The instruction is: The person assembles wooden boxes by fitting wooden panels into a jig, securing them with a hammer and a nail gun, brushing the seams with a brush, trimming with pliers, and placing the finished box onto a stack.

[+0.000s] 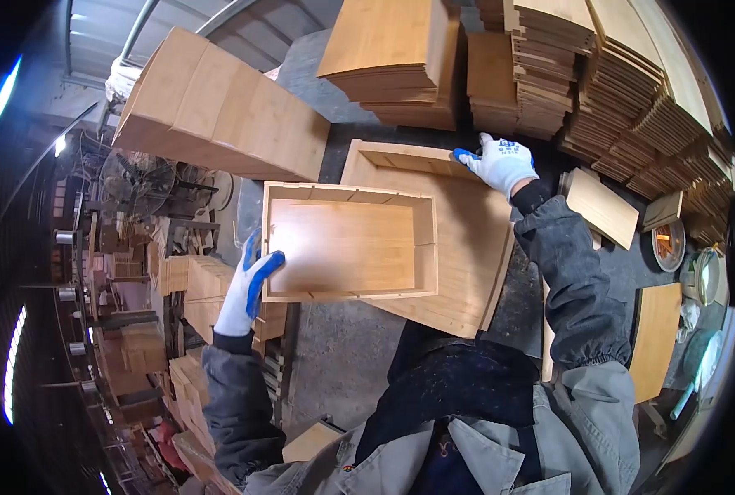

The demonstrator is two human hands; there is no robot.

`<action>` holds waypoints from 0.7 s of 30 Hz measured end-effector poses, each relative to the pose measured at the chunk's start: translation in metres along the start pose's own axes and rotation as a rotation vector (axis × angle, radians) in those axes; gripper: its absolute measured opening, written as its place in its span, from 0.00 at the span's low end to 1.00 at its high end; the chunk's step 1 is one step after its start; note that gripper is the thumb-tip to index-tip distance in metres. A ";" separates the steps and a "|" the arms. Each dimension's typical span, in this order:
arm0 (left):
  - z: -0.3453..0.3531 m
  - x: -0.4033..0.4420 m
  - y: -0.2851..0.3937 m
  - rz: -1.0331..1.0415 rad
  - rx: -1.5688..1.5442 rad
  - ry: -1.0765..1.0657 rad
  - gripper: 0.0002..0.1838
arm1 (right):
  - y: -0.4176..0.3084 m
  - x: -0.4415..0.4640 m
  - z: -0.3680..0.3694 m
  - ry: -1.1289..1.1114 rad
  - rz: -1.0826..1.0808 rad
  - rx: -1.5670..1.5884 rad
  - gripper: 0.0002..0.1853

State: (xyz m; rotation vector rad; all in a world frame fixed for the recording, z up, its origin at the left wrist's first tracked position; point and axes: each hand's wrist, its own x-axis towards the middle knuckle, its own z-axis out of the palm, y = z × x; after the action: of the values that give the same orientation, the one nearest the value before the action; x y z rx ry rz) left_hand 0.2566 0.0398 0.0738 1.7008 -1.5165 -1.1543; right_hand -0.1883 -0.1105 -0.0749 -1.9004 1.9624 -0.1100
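My left hand (252,285), in a white and blue work glove, grips the left end wall of a shallow, open-topped wooden drawer box (342,243). Its thumb is over the rim and the other fingers are on the outside. The box overlaps a larger wooden panel (475,239), which has a raised strip (417,161) along its far side. At the right end of that strip is my right hand (499,161), gloved the same way, with thumb and fingers closed around the edge. Its fingertips are partly hidden.
Tall stacks of wooden boards (384,49) and thin slats (631,107) stand at the back and right. A row of stacked wooden boxes (227,107) sits at the back left. On the right are loose boards (602,206) and a round tape roll (668,246).
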 end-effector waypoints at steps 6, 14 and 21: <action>-0.005 -0.009 -0.021 -0.058 -0.076 0.087 0.37 | -0.010 -0.028 0.005 0.111 -0.037 -0.013 0.39; 0.024 -0.080 -0.025 -0.090 -0.394 0.294 0.45 | -0.016 -0.095 0.043 0.554 -0.427 0.407 0.37; 0.043 -0.114 -0.045 -0.051 -0.627 0.390 0.48 | -0.017 -0.178 0.063 -0.434 -0.174 1.296 0.41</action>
State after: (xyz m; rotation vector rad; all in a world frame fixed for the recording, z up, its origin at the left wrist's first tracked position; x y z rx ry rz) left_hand 0.2422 0.1649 0.0409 1.4175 -0.7688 -1.0904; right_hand -0.1523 0.0754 -0.0858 -1.0438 0.9436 -0.7366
